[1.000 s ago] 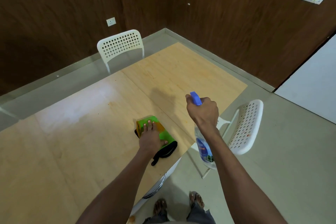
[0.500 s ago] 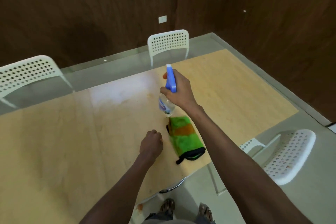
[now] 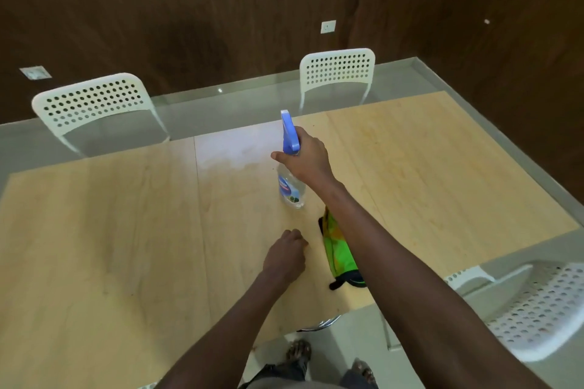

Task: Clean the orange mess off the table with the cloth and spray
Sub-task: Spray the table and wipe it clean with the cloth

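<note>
- Left hand (image 3: 284, 257) rests on the desk (image 3: 104, 230), fingers curled, empty
- Cloth (image 3: 336, 251) lies just right of it, unused
- Right hand (image 3: 305, 159) grips the spray (image 3: 290, 167), aimed far
- Faint orange mess (image 3: 392, 136) remains; wiping not begun

The right arm is reaching forward over the table (image 3: 126, 230), nearly straight, and the right hand (image 3: 305, 158) is gripping the neck of the spray bottle (image 3: 290, 180), fingers wrapping it and thumb pointing left. The left arm is extending from the near edge of the table, and the left hand (image 3: 284, 254) is resting on the tabletop with fingers curling under, holding nothing.
</note>
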